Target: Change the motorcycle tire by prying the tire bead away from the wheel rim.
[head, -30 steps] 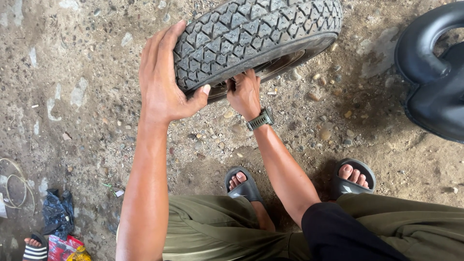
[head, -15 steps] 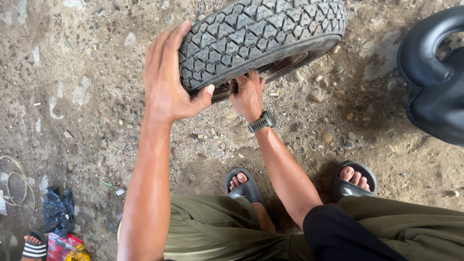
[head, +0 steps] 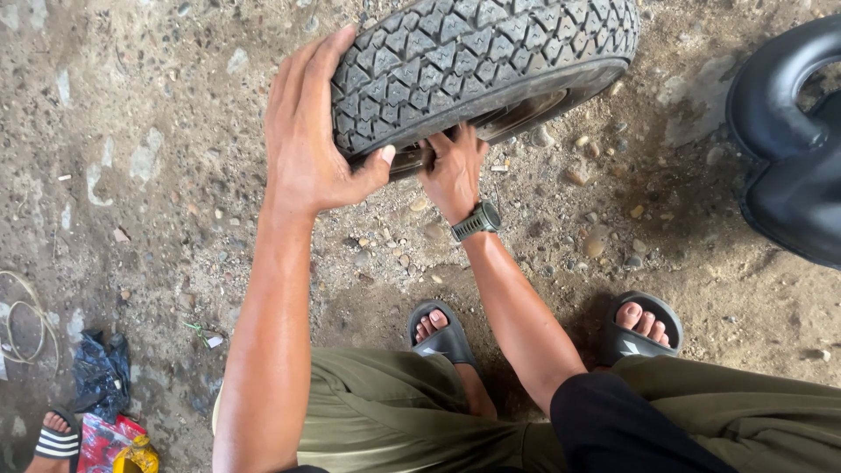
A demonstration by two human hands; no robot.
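Gripping the tyre [head: 477, 66] takes 2 hands; it stands on its tread on the gravel ground [head: 158, 131], at the top edge of the view; the left hand [head: 311, 131] is spread flat against the tread with the thumb hooked under the sidewall, and the right hand [head: 454, 168], wearing a wristwatch [head: 476, 221], is curled with fingers tucked under the tyre's lower edge by the rim. To do this well, I judge the left palm should steady the tread while the right fingers work carefully, clear of pinching. The right fingertips are hidden under the rubber; the tyre's top is cut off; a black inner tube [head: 788, 149] is cropped at the right edge; another person's sandalled foot [head: 57, 438] shows at the bottom-left corner.
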